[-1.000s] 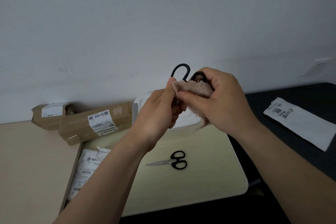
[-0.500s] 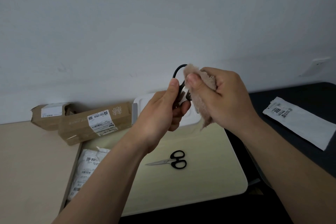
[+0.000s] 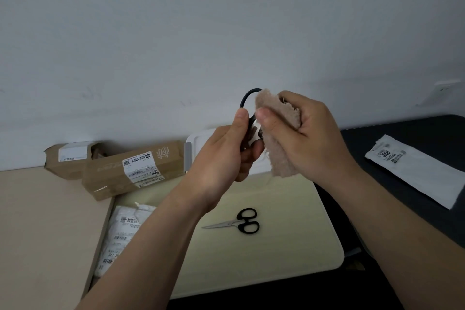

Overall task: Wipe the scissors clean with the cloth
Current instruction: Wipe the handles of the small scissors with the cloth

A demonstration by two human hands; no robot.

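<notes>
My left hand (image 3: pixel 226 151) grips a pair of black-handled scissors (image 3: pixel 245 100) held up in the air, one handle loop showing above my thumb. The blades are mostly hidden by my fingers. My right hand (image 3: pixel 307 133) holds a fuzzy beige cloth (image 3: pixel 279 133) and presses it against the scissors near the handle. A second pair of black-handled scissors (image 3: pixel 237 223) lies flat on the pale yellow board (image 3: pixel 289 246) below, blades pointing left.
Two brown cardboard boxes (image 3: pixel 130 171) lie at the back left against the wall. A white labelled parcel (image 3: pixel 120 234) sits left of the board. A white lid or tray (image 3: pixel 198 143) shows behind my hands. A white mailer bag (image 3: pixel 415 168) lies on the dark surface at right.
The cloth has slid up over the right handle loop of the held scissors, and my right hand has risen slightly. My left hand keeps its grip.
</notes>
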